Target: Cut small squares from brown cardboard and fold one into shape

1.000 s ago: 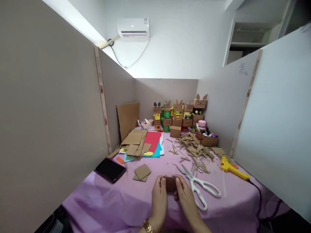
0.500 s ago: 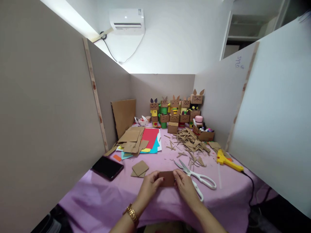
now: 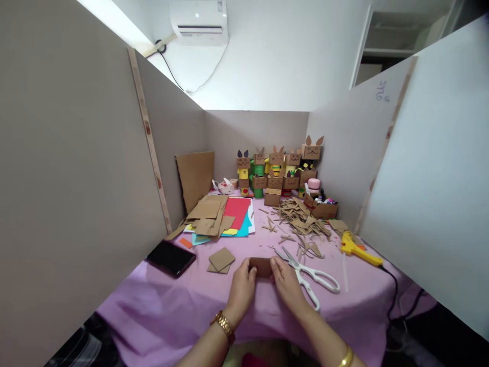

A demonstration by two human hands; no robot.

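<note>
Brown card (image 3: 261, 266) sits low on the purple surface (image 3: 171, 311), pinched between both hands: left hand (image 3: 241, 288) closed on its left end, right hand (image 3: 284, 284) closed on its right end. It looks cut out already but not joined to anything; scissors (image 3: 311, 278) lie just right, glue gun (image 3: 357, 248) farther right.

A pink cloth covers the tabletop (image 3: 168, 306). On it lie a black phone (image 3: 170, 257) at the left edge, a few cardboard squares (image 3: 220, 260) near the middle, white-handled scissors (image 3: 310, 275), and a yellow glue gun (image 3: 359, 248) to the right. Farther back sit a stack of coloured paper and cardboard sheets (image 3: 221, 219), a heap of cardboard scraps (image 3: 301, 224), a small cardboard box (image 3: 272, 197), and a row of cardboard figures (image 3: 278, 171) against the back wall.
</note>
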